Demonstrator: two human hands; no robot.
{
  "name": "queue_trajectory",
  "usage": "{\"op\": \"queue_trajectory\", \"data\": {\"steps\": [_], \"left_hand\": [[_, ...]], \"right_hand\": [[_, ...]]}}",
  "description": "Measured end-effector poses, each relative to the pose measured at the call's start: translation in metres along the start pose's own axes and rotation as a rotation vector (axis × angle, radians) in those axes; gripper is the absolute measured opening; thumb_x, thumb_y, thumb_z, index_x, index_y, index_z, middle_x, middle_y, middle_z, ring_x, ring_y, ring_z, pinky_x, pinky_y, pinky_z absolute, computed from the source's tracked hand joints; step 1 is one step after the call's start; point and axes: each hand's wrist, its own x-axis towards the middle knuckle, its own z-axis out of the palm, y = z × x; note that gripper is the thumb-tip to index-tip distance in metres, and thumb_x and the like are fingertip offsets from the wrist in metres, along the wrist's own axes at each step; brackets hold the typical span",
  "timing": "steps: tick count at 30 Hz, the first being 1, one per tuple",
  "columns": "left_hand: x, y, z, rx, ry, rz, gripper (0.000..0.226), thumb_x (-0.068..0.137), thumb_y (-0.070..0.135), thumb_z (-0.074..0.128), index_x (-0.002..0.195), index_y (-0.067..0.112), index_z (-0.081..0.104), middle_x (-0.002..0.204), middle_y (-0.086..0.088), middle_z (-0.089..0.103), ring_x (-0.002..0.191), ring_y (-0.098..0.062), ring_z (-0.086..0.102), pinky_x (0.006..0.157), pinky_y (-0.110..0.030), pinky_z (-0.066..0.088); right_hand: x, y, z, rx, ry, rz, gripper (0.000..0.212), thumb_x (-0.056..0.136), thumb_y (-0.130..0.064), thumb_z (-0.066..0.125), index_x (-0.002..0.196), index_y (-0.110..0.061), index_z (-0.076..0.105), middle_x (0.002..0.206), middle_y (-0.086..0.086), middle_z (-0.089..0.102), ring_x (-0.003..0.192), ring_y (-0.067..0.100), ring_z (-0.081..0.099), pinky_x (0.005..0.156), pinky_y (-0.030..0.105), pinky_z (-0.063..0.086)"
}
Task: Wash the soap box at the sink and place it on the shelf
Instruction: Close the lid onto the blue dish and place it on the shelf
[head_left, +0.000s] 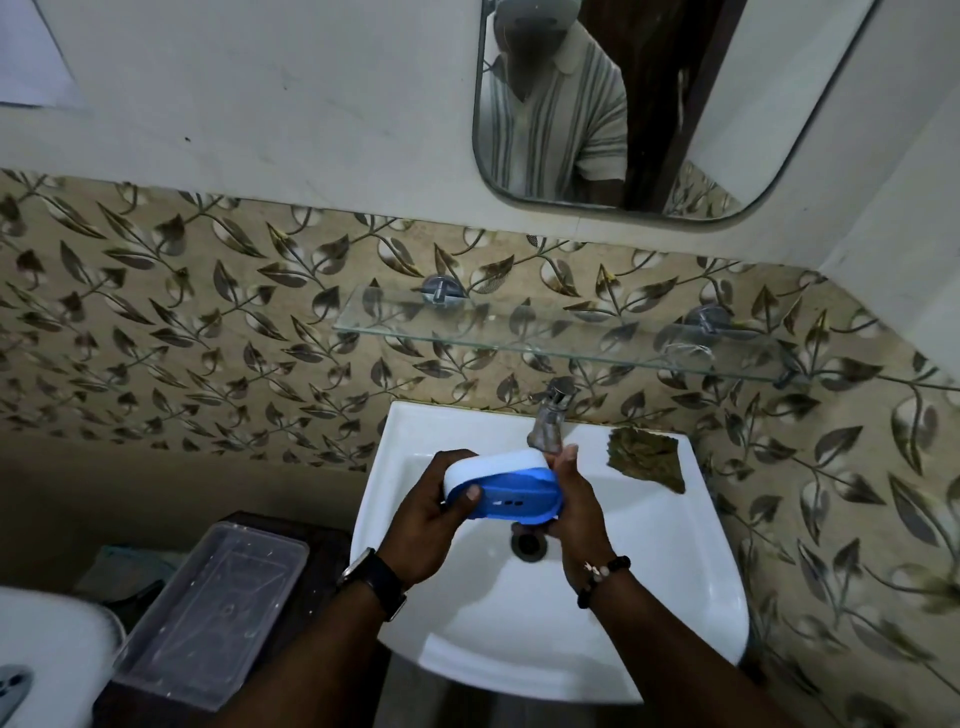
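Left hand (431, 525) and right hand (576, 514) clamped on soap box (511, 493) over sink (649, 571), its right end hidden.

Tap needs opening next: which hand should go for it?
Right, probably. The right hand is at the soap box end just under the tap, fingertips near its spout; the left hand grips the far end and could hold it alone.

Ends of box (503, 492) covered by left hand (430, 527), right hand (577, 512). Whether tap (548, 418) runs: cannot tell. Top edge cuts mirror (753, 104). Lower left, white fixture (47, 660) blurred, cropped.
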Motion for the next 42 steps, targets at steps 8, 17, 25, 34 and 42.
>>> {"op": "queue_trajectory", "data": {"steps": [8,17,25,34,42], "left_hand": [[0.0,0.004,0.005,0.074,-0.118,0.036,0.051,0.095,0.053,0.054,0.137,0.026,0.046,0.129,0.011,0.056,0.118,-0.021,0.058,0.095,-0.041,0.054],[0.003,0.01,0.019,-0.282,0.026,-0.207,0.058,0.082,0.053,0.075,0.125,0.015,0.065,0.126,-0.015,0.063,0.118,-0.037,0.062,0.094,-0.048,0.056],[0.008,0.012,0.026,-0.345,0.26,-0.126,0.058,0.078,0.058,0.076,0.123,0.022,0.067,0.126,-0.006,0.068,0.118,-0.034,0.063,0.098,-0.059,0.051],[0.01,0.024,0.017,-0.285,0.185,-0.158,0.055,0.08,0.057,0.07,0.124,0.025,0.067,0.125,-0.004,0.069,0.117,-0.027,0.064,0.1,-0.044,0.052],[0.014,0.031,0.008,-0.252,0.019,-0.191,0.053,0.075,0.04,0.078,0.123,0.02,0.069,0.123,-0.003,0.071,0.115,-0.022,0.065,0.09,-0.029,0.055]], "right_hand": [[-0.003,0.002,-0.001,0.018,0.001,-0.11,0.04,0.085,-0.057,0.057,0.099,-0.022,0.069,0.087,0.003,0.072,0.073,0.017,0.073,0.049,0.028,0.055],[-0.008,-0.004,-0.006,-0.246,0.044,-0.429,0.052,0.081,-0.066,0.059,0.124,-0.037,0.057,0.106,-0.013,0.064,0.086,0.013,0.068,0.058,0.039,0.061],[-0.023,0.001,0.018,0.12,0.053,-0.253,0.087,0.068,-0.057,0.08,0.14,-0.023,0.045,0.142,0.008,0.053,0.129,0.028,0.054,0.108,0.059,0.042],[-0.019,-0.006,0.014,0.334,0.032,-0.145,0.076,0.062,-0.024,0.084,0.131,-0.024,0.055,0.126,0.014,0.065,0.115,0.031,0.064,0.097,0.061,0.049],[-0.014,-0.015,0.003,0.288,-0.059,-0.129,0.076,0.064,-0.021,0.082,0.134,-0.016,0.054,0.128,0.016,0.063,0.12,0.038,0.059,0.095,0.054,0.054]]}}
